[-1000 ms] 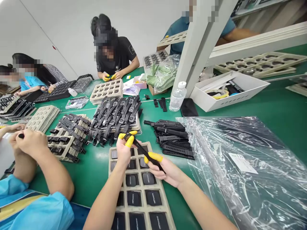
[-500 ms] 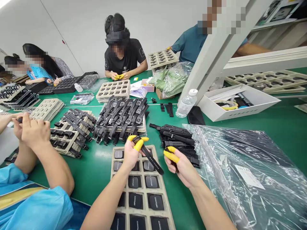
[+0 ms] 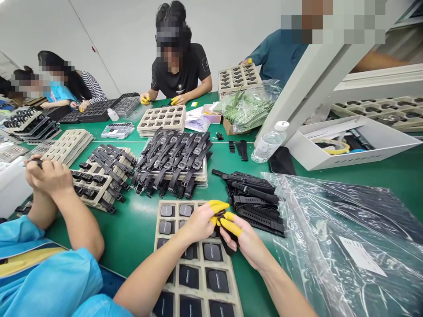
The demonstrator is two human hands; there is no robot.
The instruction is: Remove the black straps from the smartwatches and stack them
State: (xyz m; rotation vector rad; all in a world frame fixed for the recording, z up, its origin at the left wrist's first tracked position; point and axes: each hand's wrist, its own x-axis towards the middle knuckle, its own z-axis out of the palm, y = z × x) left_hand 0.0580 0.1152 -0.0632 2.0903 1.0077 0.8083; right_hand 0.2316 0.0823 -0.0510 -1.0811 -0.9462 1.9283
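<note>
My left hand (image 3: 204,221), with yellow finger cots, is closed around a black watch strap (image 3: 219,213), of which only a small part shows between the fingers. My right hand (image 3: 243,235), also in yellow cots, meets it there, pinching a black watch piece (image 3: 228,245) that hangs below its fingers; its exact shape is hidden. Both sets of fingertips touch or nearly touch. Under the hands lies a beige tray (image 3: 202,266) whose compartments hold dark square pieces with light lettering. Right behind my right hand is a pile of black watch straps (image 3: 256,200).
Clear plastic bags (image 3: 337,237) cover the right side. Farther back stand stacked trays of watches (image 3: 175,160), a water bottle (image 3: 271,141) and a white box (image 3: 353,149). A co-worker's arm (image 3: 79,211) is close on my left; other people sit across the green table (image 3: 132,237).
My hands were apart, with the strap stretching down from my left hand. They have come together over the tray, left hand moving right. The view has shifted slightly.
</note>
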